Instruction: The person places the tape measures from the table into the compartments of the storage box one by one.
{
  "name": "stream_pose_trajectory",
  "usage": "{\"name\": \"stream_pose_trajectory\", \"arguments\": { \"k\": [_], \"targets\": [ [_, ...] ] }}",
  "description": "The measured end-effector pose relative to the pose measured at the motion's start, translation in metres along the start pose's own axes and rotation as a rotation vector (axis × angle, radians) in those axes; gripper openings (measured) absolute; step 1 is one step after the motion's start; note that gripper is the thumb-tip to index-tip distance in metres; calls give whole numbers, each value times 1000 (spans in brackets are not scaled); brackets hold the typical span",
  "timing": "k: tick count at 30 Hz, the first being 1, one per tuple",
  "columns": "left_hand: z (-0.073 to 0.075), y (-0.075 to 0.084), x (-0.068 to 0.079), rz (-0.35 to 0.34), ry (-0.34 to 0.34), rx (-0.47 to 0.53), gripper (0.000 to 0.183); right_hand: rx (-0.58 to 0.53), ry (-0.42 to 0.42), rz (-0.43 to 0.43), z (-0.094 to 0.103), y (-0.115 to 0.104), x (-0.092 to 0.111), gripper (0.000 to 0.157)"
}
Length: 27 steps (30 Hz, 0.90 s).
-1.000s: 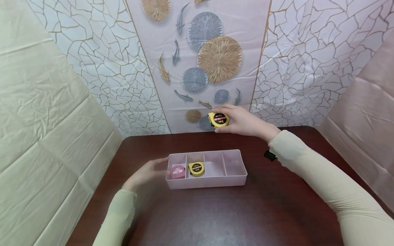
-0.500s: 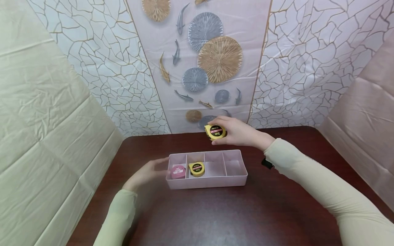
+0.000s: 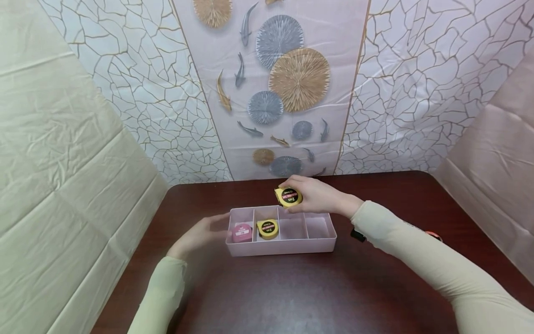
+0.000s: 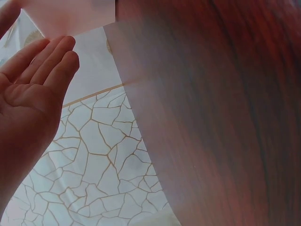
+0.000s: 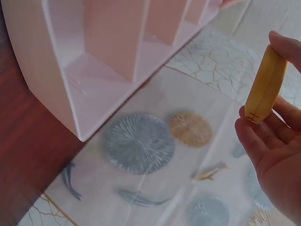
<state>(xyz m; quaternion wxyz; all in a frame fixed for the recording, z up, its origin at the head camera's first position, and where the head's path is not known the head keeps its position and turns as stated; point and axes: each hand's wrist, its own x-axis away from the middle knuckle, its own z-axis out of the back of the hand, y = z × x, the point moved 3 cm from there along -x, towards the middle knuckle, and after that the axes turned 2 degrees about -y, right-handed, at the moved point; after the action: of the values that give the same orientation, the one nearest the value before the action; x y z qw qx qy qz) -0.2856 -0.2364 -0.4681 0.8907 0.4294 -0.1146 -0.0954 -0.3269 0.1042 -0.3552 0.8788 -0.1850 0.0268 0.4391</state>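
Observation:
A pink tray with a row of compartments stands on the table. In its leftmost compartment lies a pink tape measure, and beside it, in the second, a yellow tape measure. My right hand pinches another yellow tape measure between thumb and fingers, over the tray's back edge near the third compartment. The right wrist view shows this tape measure edge-on, apart from the tray. With fingers extended, my left hand touches the tray's left end; in the left wrist view these fingers look fairly straight.
The dark red-brown table runs back to a patterned cloth wall. Beige cloth hangs at the left side. A small orange thing shows partly behind the right sleeve. Something black is at the right wrist.
My right hand has come down and slightly left with the yellow tape measure, toward the tray's back edge. The left hand and the tray have stayed nearly still. The orange thing has come into view.

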Motion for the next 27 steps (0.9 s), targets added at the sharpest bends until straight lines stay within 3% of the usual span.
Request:
{"name": "stream_pose_trajectory", "arguments": {
  "k": [19, 27],
  "targets": [
    [-1, 3, 0, -12, -24, 67, 65, -21, -65, -23, -44, 6, 9, 57],
    [0, 3, -1, -16, -17, 38, 64, -43, -64, -16, -50, 4, 10, 56]
  ]
}}
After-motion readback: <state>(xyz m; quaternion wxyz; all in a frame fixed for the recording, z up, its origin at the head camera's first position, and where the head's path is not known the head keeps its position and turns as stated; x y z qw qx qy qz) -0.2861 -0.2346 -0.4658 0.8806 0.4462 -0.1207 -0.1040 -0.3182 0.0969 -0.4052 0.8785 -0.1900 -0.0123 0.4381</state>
